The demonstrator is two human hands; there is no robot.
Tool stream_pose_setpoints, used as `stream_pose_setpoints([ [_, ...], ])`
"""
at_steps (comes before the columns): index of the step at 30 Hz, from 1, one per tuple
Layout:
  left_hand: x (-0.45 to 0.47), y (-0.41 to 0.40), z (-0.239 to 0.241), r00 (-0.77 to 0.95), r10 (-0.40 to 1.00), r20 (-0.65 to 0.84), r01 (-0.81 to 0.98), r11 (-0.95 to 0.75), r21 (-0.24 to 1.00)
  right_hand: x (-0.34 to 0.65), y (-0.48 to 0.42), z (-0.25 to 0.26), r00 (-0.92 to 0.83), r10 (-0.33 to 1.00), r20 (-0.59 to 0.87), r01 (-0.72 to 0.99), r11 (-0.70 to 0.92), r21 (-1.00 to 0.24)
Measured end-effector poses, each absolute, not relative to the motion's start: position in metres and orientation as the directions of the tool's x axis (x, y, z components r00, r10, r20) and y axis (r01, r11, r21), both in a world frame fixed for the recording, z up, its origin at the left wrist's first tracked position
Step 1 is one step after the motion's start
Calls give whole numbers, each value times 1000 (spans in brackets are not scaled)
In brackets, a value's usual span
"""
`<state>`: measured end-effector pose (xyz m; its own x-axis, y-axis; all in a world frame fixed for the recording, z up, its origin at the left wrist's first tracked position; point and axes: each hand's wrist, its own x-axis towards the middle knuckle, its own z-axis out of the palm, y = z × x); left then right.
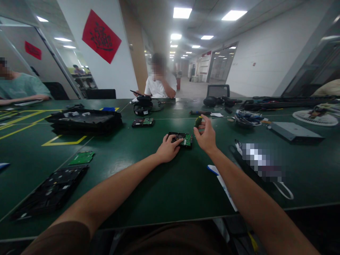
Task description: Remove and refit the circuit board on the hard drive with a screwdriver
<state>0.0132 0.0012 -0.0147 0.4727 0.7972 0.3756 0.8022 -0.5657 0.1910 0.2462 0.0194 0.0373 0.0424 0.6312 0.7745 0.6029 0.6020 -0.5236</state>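
In front of me on the green table lies a hard drive point(188, 140), its green circuit board facing up. My left hand point(170, 147) rests over its left part, fingers across the top and side, steadying it. Just right of the drive, my right hand point(206, 134) is raised and grips a screwdriver point(198, 122) by its dark green and yellow handle. The shaft cannot be made out. Farther back and left sits a second hard drive point(143, 122), also with a green board showing.
At left are a black plastic tray point(87, 122), a loose green circuit board point(81, 158) and a black frame point(53, 191). To the right lie a grey metal box point(296, 131), a bundle of cables point(247, 118) and a white round grille point(316, 118). A person point(160, 83) sits opposite.
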Motion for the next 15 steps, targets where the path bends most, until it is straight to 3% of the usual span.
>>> stream_pose_setpoints([
  [15, 12, 1, -15, 473, 793, 385, 805, -566, 176, 245, 16, 42, 46, 601, 798, 641, 595, -484],
])
